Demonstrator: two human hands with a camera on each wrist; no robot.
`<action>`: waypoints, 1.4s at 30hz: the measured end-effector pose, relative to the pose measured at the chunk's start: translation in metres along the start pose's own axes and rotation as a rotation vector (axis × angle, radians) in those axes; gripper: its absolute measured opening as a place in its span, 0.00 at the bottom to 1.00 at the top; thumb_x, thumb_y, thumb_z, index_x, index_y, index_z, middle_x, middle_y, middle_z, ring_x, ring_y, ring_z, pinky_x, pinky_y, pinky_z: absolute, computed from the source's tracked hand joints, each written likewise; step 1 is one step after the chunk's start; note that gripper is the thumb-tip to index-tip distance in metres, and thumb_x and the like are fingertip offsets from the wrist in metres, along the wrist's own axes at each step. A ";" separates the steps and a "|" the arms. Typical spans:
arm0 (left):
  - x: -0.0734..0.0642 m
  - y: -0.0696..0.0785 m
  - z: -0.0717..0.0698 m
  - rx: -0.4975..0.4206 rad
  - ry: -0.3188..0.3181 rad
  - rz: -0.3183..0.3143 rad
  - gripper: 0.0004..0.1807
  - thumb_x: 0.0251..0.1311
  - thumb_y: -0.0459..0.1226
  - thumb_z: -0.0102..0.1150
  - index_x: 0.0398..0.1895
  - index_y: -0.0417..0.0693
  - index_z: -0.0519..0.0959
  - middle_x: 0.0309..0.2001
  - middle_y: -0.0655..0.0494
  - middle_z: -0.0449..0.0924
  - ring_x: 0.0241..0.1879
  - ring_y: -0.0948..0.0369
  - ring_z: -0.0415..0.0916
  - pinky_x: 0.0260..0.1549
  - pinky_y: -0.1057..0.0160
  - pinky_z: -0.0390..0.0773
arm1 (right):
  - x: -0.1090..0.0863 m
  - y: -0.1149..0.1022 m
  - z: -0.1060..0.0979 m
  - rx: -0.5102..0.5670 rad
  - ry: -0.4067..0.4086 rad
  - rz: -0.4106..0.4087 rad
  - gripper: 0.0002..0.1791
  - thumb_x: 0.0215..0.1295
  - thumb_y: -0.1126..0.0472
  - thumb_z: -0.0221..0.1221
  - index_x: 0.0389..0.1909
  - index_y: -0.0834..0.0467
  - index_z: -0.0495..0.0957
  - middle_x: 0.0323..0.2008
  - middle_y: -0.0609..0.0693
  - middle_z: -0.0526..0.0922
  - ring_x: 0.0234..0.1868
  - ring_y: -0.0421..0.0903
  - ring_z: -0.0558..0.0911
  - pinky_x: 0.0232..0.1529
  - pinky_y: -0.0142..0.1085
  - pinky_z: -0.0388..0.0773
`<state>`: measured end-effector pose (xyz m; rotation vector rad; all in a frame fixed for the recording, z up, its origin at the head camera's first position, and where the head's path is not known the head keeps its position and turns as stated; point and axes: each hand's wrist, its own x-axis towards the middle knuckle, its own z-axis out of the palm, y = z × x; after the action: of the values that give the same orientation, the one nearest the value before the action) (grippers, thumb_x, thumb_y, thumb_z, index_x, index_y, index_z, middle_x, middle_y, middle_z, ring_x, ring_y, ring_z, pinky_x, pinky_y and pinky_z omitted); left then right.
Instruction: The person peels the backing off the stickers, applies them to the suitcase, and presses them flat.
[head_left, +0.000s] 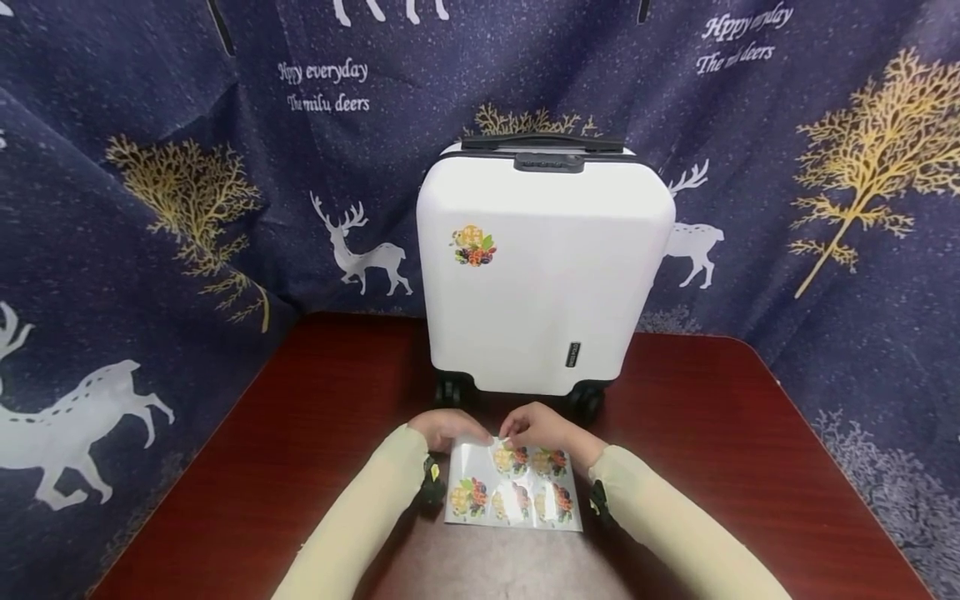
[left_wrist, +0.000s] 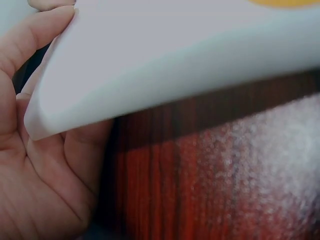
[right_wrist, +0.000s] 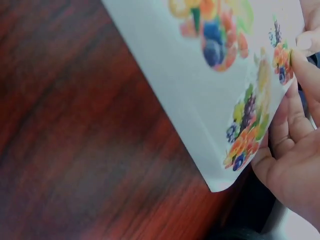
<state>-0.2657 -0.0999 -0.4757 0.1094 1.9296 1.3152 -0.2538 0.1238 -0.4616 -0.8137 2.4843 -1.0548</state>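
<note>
Head view: left hand (head_left: 447, 427) and right hand (head_left: 542, 427) both grip a sheet of fruit stickers (head_left: 471, 457) over a dark red table (head_left: 712, 433).

The left hand pinches the sheet by its upper left corner; the right hand pinches the upper edge beside the upper middle sticker (head_left: 512, 463), though whether that sticker has lifted cannot be told. About midway between the table's left and right edges, on the near side of a white suitcase (head_left: 547, 283), the sheet shows two stickers above and three below; the left wrist view has one of its edges raised off the tabletop. The suitcase stands upright on black wheels (head_left: 447, 390) towards the table's far edge, a single fruit sticker (head_left: 473, 247) on its upper left front. Behind hangs a navy cloth (head_left: 292, 150) printed with white deer and golden trees.
</note>
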 end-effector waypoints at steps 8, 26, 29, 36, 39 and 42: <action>-0.001 0.001 0.002 -0.047 -0.003 -0.023 0.19 0.62 0.35 0.61 0.52 0.30 0.82 0.40 0.46 0.87 0.36 0.60 0.84 0.41 0.61 0.87 | -0.001 -0.003 0.006 -0.032 0.070 0.056 0.06 0.64 0.64 0.68 0.38 0.62 0.89 0.35 0.54 0.91 0.32 0.35 0.77 0.36 0.28 0.77; 0.004 0.002 0.001 -0.058 0.014 -0.062 0.16 0.62 0.33 0.61 0.50 0.29 0.83 0.41 0.45 0.88 0.36 0.59 0.85 0.44 0.59 0.87 | 0.001 -0.006 0.010 -0.139 0.114 -0.032 0.03 0.61 0.66 0.69 0.34 0.58 0.91 0.34 0.51 0.89 0.36 0.36 0.81 0.38 0.27 0.79; 0.003 0.002 0.001 -0.057 0.004 -0.054 0.17 0.62 0.32 0.61 0.51 0.29 0.82 0.40 0.46 0.88 0.35 0.60 0.85 0.44 0.60 0.87 | 0.000 -0.008 0.010 -0.149 0.118 -0.049 0.04 0.60 0.66 0.69 0.34 0.58 0.91 0.34 0.51 0.89 0.35 0.37 0.81 0.38 0.27 0.79; 0.003 0.000 0.001 -0.049 -0.008 -0.037 0.17 0.63 0.31 0.58 0.52 0.29 0.81 0.40 0.46 0.88 0.34 0.60 0.85 0.41 0.61 0.88 | -0.001 -0.009 0.010 -0.160 0.116 -0.085 0.04 0.60 0.66 0.69 0.34 0.58 0.91 0.34 0.51 0.90 0.36 0.38 0.83 0.39 0.25 0.79; 0.003 0.000 0.001 -0.047 0.005 -0.042 0.17 0.63 0.32 0.59 0.52 0.30 0.82 0.40 0.45 0.88 0.35 0.60 0.85 0.41 0.61 0.88 | -0.001 -0.007 0.009 -0.162 0.120 -0.093 0.04 0.60 0.67 0.69 0.34 0.58 0.91 0.34 0.50 0.90 0.36 0.37 0.83 0.39 0.25 0.79; 0.004 0.000 0.001 -0.044 0.023 -0.046 0.16 0.64 0.33 0.59 0.50 0.30 0.82 0.40 0.45 0.88 0.35 0.59 0.85 0.41 0.60 0.88 | -0.001 -0.006 0.008 -0.157 0.121 -0.092 0.04 0.60 0.66 0.69 0.33 0.58 0.91 0.33 0.50 0.90 0.36 0.37 0.83 0.39 0.26 0.79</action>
<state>-0.2676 -0.0974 -0.4781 0.0284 1.9098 1.3325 -0.2465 0.1166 -0.4628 -0.9436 2.6818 -0.9750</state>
